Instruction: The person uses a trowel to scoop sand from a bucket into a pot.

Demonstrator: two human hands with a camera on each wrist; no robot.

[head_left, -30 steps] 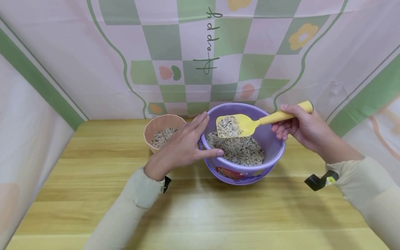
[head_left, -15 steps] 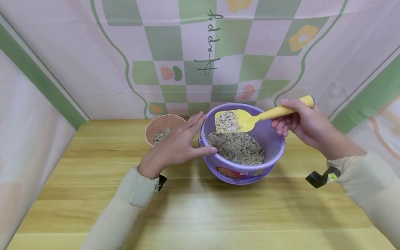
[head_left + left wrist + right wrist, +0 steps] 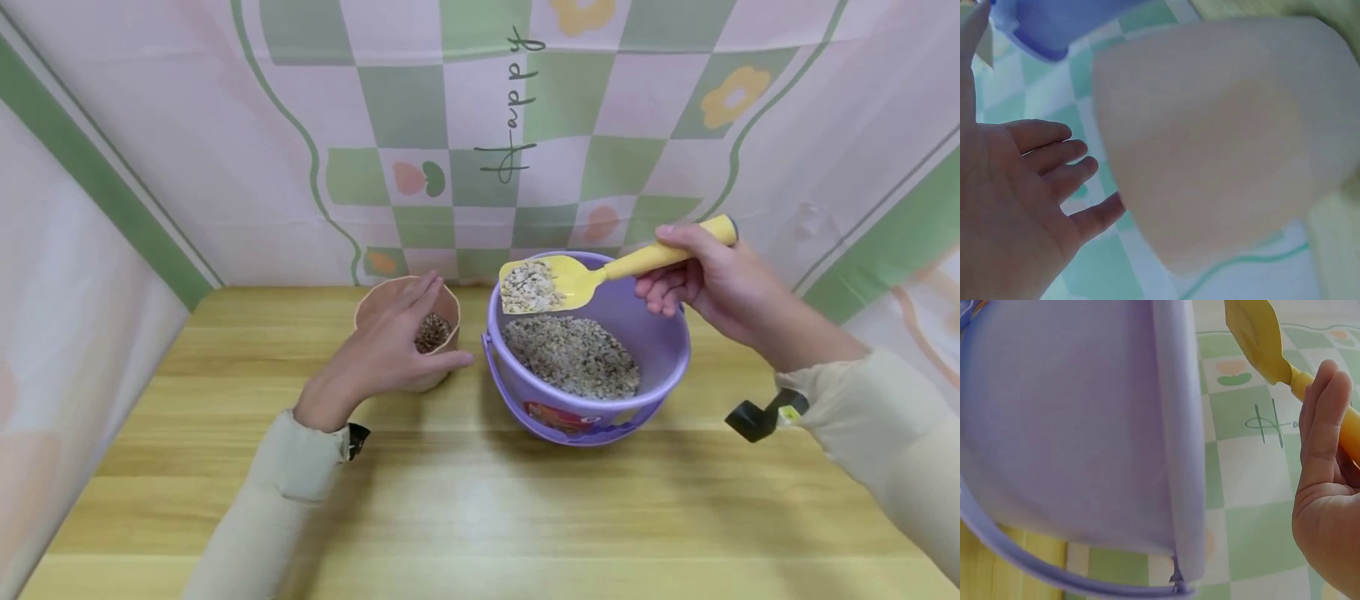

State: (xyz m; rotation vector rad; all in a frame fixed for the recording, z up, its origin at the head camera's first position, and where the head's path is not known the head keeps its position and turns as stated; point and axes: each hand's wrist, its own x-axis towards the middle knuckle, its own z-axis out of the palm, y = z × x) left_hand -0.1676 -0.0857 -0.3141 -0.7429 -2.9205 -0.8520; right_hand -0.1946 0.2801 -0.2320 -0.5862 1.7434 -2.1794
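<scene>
At the left, a pale cloth with a green band [image 3: 90,158] hangs beside a yellowish wood-grain table [image 3: 465,517]. A cream sleeve [image 3: 277,479] with a small black device [image 3: 358,440] at its cuff leads to the left hand [image 3: 375,354], which is released, its fingers extended in front of a peach-coloured, many-sided, tapering pot [image 3: 377,304]. The fingertips overlap the pot's side in view; whether they touch it cannot be told. The pot stands upright on the table, with speckled brown gravel [image 3: 432,333] inside. Just right of it, apart, stands a round, purple, plastic-looking bucket [image 3: 652,350] with a red label [image 3: 558,417], its purple carrying handle [image 3: 495,379] hanging down the front. Greyish, mixed gravel [image 3: 573,358] lies in the bucket. Above the bucket's far-left rim, a flat-bladed yellow scoop [image 3: 585,285] with a rounded handle carries a pale heap of gravel [image 3: 531,287]. The scoop's handle slopes up rightward into the right hand [image 3: 723,287], which grasps it with thumb on top. Farther right come another black device [image 3: 753,421] and a second cream sleeve [image 3: 877,442]. A green-and-white checked cloth [image 3: 480,100] lettered "Happy" forms the backdrop.
</scene>
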